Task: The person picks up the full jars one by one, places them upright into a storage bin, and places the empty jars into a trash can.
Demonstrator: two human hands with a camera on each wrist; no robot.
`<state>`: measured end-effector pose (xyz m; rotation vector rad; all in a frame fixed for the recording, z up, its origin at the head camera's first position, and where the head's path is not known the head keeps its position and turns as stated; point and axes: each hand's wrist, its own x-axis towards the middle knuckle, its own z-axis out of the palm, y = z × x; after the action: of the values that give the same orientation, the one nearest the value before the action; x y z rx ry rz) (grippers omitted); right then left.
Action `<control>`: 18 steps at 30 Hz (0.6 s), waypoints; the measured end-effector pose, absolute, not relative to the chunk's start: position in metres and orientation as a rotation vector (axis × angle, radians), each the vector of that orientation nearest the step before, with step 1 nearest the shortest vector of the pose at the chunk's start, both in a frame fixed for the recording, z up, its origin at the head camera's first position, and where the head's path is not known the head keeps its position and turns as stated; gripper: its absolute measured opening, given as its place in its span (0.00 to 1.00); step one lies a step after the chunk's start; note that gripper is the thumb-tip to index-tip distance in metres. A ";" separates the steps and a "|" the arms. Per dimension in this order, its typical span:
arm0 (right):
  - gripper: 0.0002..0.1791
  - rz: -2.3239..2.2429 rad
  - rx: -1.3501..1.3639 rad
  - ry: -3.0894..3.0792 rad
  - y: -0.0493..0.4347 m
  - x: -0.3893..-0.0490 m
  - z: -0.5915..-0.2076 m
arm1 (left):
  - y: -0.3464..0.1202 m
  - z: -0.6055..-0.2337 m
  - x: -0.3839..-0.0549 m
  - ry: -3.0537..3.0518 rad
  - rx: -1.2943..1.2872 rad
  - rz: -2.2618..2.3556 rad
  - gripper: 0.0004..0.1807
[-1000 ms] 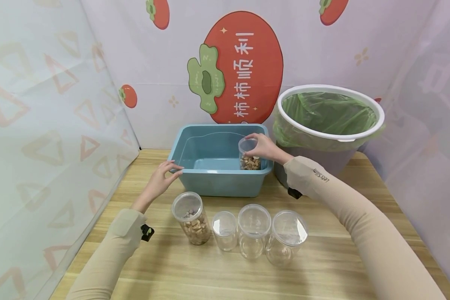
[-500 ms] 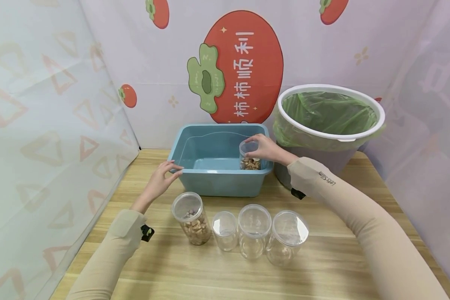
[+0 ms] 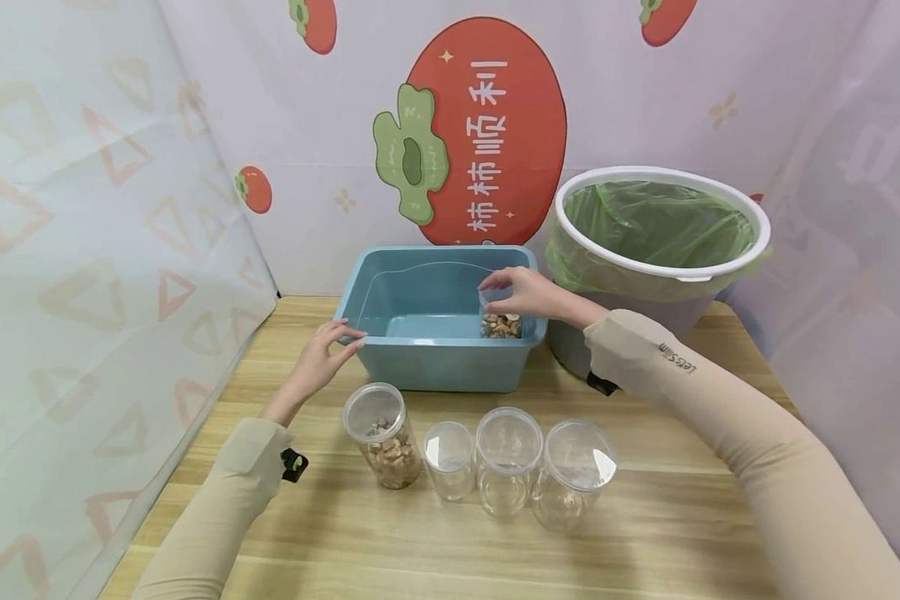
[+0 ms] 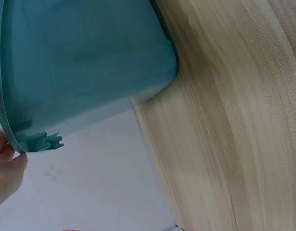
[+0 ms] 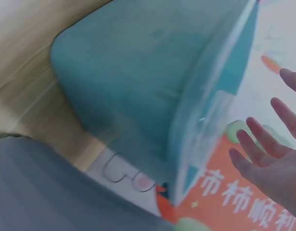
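My left hand (image 3: 317,360) pinches the front left corner of the rim of a light blue plastic basin (image 3: 438,367); the left wrist view shows the thumb (image 4: 17,168) against that rim. Inside the basin, at its right end, a clear jar (image 3: 504,327) of nuts stands upright. My right hand (image 3: 528,296) is over the top of this jar in the head view and partly hides it. In the right wrist view its fingers (image 5: 263,139) are spread, with nothing between them. The jar shows there only as a blurred clear shape (image 5: 219,115) behind the rim.
In front of the basin stand a lidded clear jar (image 3: 392,458) of nuts and three clear jars without visible contents: a small one (image 3: 450,479), a middle one (image 3: 504,492) and a wide one (image 3: 562,500). A bin (image 3: 667,267) with a green liner stands right of the basin.
My right hand's fingers have loosened at the jar's top, and the right forearm has swung slightly to the right. The jar in the basin and my left hand stay in place.
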<state>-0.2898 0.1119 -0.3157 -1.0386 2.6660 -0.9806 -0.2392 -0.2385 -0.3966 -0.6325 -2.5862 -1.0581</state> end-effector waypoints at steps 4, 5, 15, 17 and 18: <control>0.20 -1.009 -1.104 2.600 0.107 -0.281 -0.306 | -0.238 -0.396 -0.238 -2.574 -0.629 -1.062 0.09; 0.20 -1.008 -1.114 2.590 0.105 -0.279 -0.303 | -0.238 -0.396 -0.238 -2.572 -0.628 -1.060 0.09; 0.20 -0.981 -1.178 2.504 0.080 -0.252 -0.286 | -0.238 -0.396 -0.238 -2.583 -0.632 -1.059 0.10; 0.20 -0.978 -1.208 2.488 0.073 -0.245 -0.284 | -0.238 -0.396 -0.239 -2.585 -0.628 -1.063 0.10; 0.20 -0.982 -1.222 2.475 0.069 -0.242 -0.283 | -0.238 -0.396 -0.239 -2.584 -0.626 -1.064 0.10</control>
<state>-0.2419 0.0691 -0.2835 -1.2224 2.4752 -0.9825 -0.2387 -0.2382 -0.3959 -0.6259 -2.5843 -1.0644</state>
